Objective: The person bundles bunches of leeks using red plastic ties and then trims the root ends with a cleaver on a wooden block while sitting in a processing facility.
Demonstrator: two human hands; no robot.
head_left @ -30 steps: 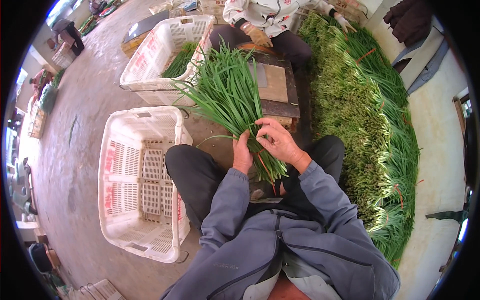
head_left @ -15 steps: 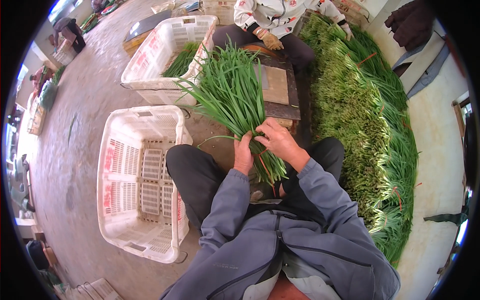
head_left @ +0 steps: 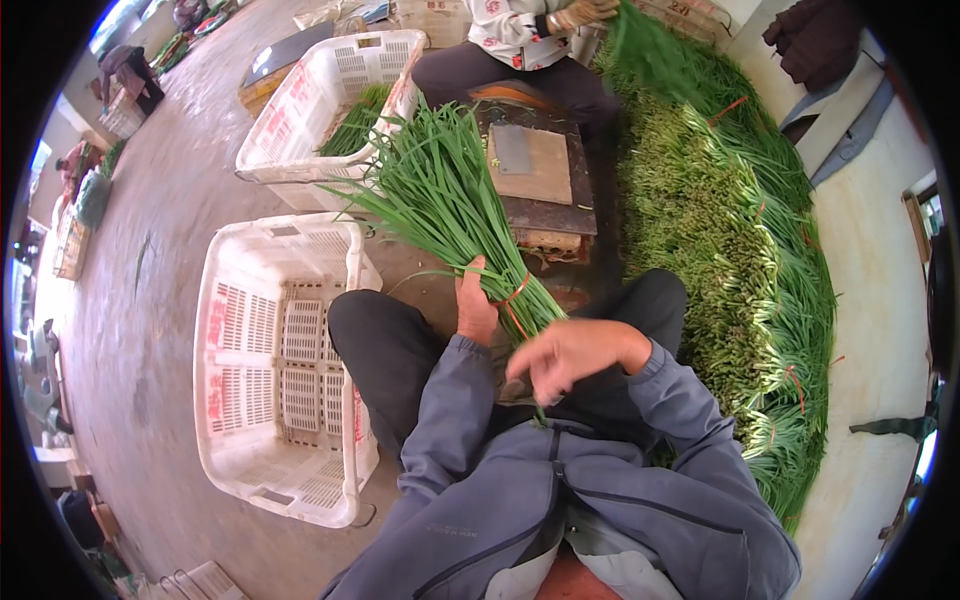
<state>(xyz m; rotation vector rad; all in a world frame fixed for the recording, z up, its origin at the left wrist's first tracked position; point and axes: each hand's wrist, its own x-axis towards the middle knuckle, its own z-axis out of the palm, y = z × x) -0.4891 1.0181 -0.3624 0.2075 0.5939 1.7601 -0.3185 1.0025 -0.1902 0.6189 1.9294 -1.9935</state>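
My left hand (head_left: 477, 305) is wrapped round the side of a long bunch of green garlic chives (head_left: 440, 175). The leaves fan out away from me, toward the far crate. A red band (head_left: 515, 290) circles the bunch beside that hand. My right hand (head_left: 580, 352) lies over the stem ends close to my lap, fingers bent downward and smeared by motion. Just under its fingertips a thin green strand (head_left: 540, 412) shows; whether the fingers hold it is unclear.
At my left stands a bare white plastic crate (head_left: 285, 375); beyond it another crate (head_left: 330, 100) holds some chives. A low table (head_left: 540, 190) stands ahead. A long chive heap (head_left: 700, 260) lines the right wall. Opposite sits a gloved co-worker (head_left: 520, 35) lifting chives.
My right hand has left the banded part and come down over the stem ends. The bunch has tilted slightly left. The co-worker has raised some chives from the heap.
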